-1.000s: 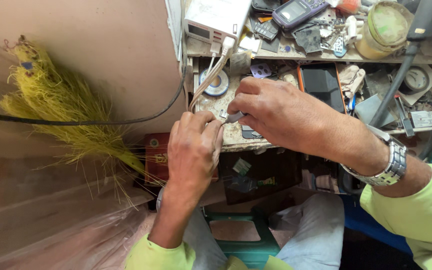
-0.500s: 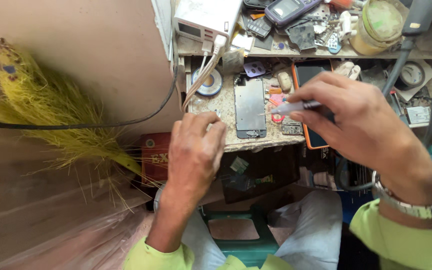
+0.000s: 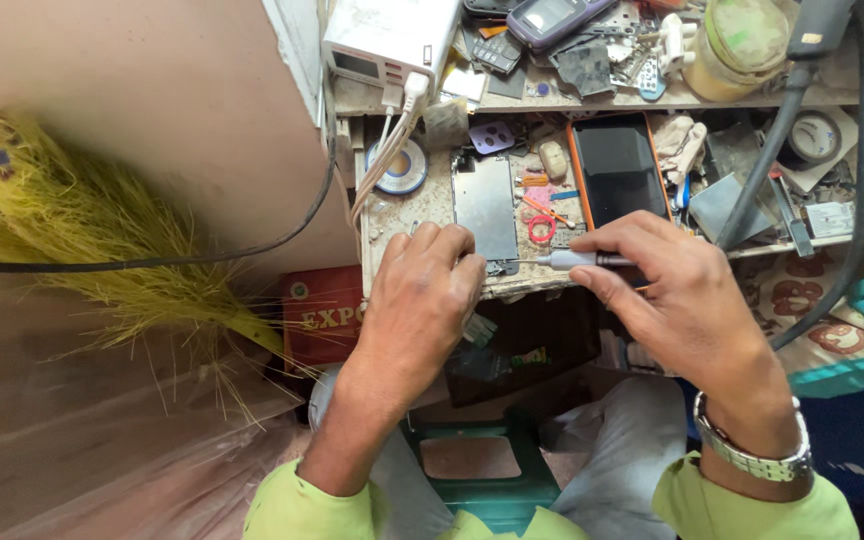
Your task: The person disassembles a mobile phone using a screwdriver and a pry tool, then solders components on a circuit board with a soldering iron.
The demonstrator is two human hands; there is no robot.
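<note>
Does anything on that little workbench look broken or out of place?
Yes: the phone by the left hand lies opened, a bare grey panel, while the right hand holds a screwdriver to its lower edge.

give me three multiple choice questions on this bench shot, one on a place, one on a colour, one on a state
1. Where does the yellow broom lie?
A. left of the bench
B. on the shelf
C. under the stool

2. What colour is the case around the dark phone?
A. green
B. orange
C. white

3. What is the right hand doing?
A. resting open on the lap
B. gripping a slim tool
C. holding a cup

Answers:
1. A, the broom leans by the wall, left of the bench.
2. B, an orange rim frames the dark screen.
3. B, its fingers close on the tool, whose tip points at the bottom edge of the opened phone, while the left hand rests at that phone's lower left edge.
</note>
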